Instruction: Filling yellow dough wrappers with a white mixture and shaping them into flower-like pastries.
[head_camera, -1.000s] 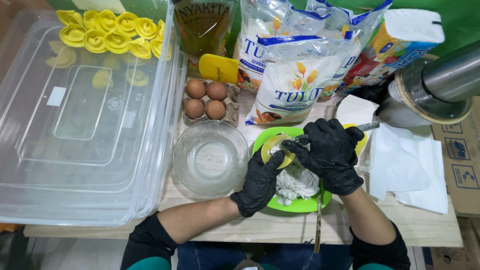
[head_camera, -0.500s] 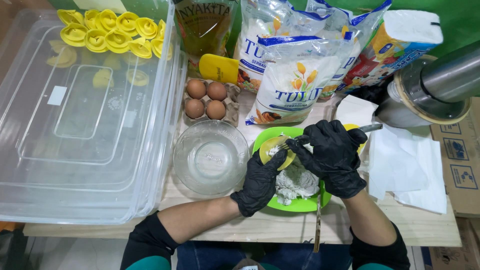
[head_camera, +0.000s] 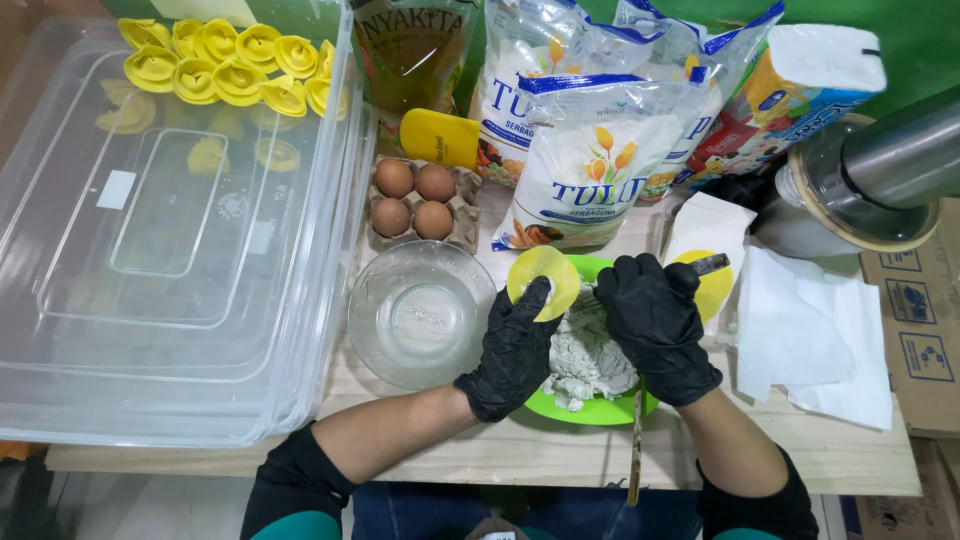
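Yellow dough round (head_camera: 543, 277) gripped in left hand (head_camera: 515, 350), right hand (head_camera: 655, 325) curled above filling (head_camera: 585, 355)

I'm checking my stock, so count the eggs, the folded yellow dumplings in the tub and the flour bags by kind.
Eggs: 4
Folded yellow dumplings: 10, as far as I can tell
Flour bags: 3
Total: 17

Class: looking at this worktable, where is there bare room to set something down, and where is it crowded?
Free: the wooden table edge in front of the glass bowl, and most of the clear tub's lid. Crowded: the back row of flour bags and eggs.
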